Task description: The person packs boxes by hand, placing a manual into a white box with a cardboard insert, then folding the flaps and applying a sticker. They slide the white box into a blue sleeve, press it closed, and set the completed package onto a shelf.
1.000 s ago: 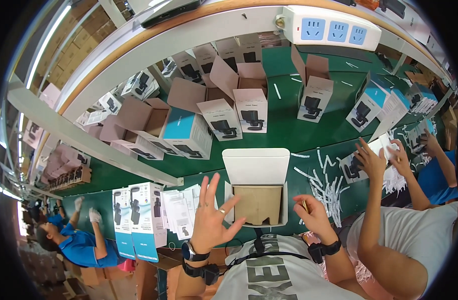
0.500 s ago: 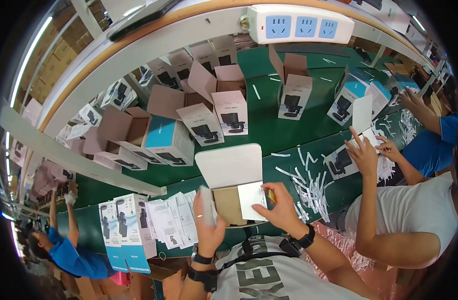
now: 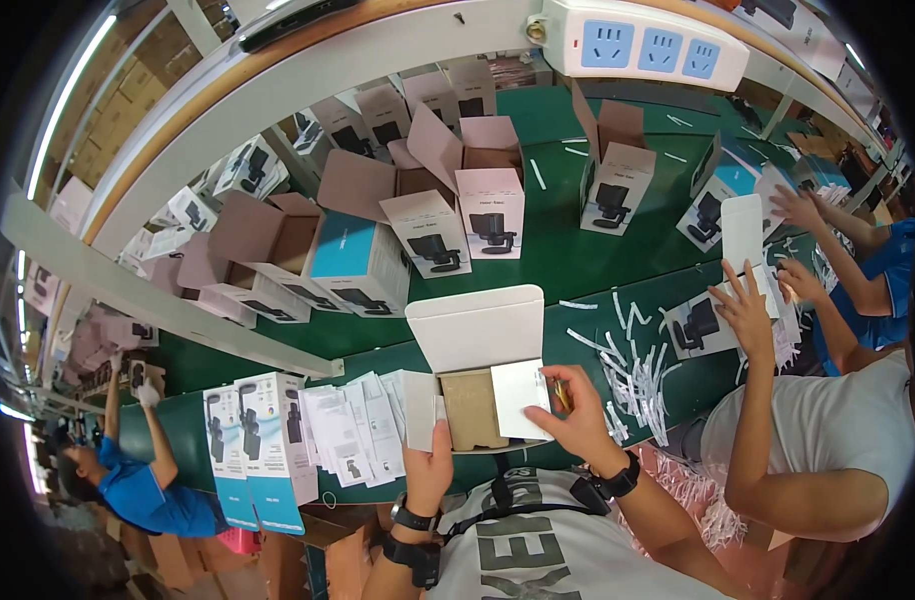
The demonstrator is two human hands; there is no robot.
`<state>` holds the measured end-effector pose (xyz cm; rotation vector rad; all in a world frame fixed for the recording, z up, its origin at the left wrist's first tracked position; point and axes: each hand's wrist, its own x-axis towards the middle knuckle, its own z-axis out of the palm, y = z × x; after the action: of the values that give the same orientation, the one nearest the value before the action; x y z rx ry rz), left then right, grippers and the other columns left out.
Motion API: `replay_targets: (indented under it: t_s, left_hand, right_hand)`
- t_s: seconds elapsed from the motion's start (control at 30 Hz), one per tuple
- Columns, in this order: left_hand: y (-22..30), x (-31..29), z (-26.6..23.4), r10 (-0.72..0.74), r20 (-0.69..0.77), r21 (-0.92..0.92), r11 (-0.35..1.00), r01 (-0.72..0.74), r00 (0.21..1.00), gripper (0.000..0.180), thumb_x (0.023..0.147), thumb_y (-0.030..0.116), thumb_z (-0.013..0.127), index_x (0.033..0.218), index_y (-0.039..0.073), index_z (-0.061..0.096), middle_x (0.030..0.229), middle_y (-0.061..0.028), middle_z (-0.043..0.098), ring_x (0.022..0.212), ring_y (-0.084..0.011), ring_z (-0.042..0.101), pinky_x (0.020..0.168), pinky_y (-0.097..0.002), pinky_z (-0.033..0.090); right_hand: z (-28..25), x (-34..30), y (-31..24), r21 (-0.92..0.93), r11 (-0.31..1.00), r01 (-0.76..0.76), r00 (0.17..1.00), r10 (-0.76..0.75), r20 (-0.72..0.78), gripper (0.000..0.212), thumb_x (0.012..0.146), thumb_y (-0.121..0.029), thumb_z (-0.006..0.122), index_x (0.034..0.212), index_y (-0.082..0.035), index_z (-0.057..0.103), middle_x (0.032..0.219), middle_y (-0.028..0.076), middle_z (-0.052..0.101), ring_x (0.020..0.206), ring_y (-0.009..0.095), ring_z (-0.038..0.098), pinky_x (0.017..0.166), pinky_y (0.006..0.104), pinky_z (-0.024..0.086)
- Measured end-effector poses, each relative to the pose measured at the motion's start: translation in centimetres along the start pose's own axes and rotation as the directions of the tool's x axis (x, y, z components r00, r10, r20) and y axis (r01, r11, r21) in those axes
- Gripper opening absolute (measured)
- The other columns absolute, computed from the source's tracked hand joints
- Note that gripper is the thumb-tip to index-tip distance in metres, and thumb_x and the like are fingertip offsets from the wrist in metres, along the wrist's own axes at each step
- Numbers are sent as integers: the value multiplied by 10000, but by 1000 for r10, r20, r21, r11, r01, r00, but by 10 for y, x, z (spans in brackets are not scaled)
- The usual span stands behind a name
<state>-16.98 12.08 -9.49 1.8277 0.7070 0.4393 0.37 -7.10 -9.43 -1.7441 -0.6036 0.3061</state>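
An open box (image 3: 475, 330) stands in front of me, its white lid raised on the far side and a brown cardboard insert (image 3: 471, 412) inside. My left hand (image 3: 430, 468) grips the box's left side flap (image 3: 420, 412), thumb in front. On the other side, the thumb of my right hand (image 3: 584, 418) presses the white right flap (image 3: 523, 398), which folds over part of the insert. A small yellow object (image 3: 562, 393) shows between the right-hand fingers; its kind is too small to tell.
Left of the box lie printed leaflets (image 3: 353, 430) and tall printed cartons (image 3: 268, 430). Open cartons (image 3: 491, 215) stand at the back. White paper strips (image 3: 633, 385) are heaped to the right. A co-worker's hand (image 3: 746, 315) works on another box. A power strip (image 3: 643, 45) hangs overhead.
The left flap, blurred in motion before, now stands sharp and still in my left hand. My right hand stays at the right flap. The view has shifted slightly.
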Motion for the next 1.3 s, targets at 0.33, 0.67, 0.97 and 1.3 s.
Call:
replay_targets:
  t_s: [0.33,0.67,0.97,1.3]
  left_hand:
    - [18,4,-10,345,-55,265,910,-319,937,596,1011,151,658,1536,-36,447,1481,-274,549,1341,-407,564,1107,-459,454]
    - [39,7,13,444,506,570,472,-673,740,868,913,434,756,1599,18,423,1668,-226,385,1525,-441,381,1239,-537,318]
    - [36,8,7,447,485,577,483,-659,752,854,912,454,752,1588,30,449,1669,-187,406,1526,-414,393,1244,-525,311]
    - [30,12,3,462,486,572,474,-670,742,838,921,451,743,1580,20,458,1673,-192,401,1530,-424,383,1244,-536,306]
  right_hand:
    - [14,1,-16,-75,997,31,999,-33,-37,524,822,-124,891,1281,-46,648,1124,37,572,763,97,507,657,237,426]
    - [-9,14,-29,-281,922,265,964,-252,83,256,901,-82,796,1143,-36,727,988,134,721,853,278,722,713,375,549]
    - [1,44,-38,-520,789,326,934,-354,49,109,881,-93,810,943,-48,732,858,108,740,792,329,726,701,397,567]
    - [31,30,-37,-378,880,286,958,-265,107,190,862,-136,834,978,-55,706,904,127,730,788,334,722,681,401,569]
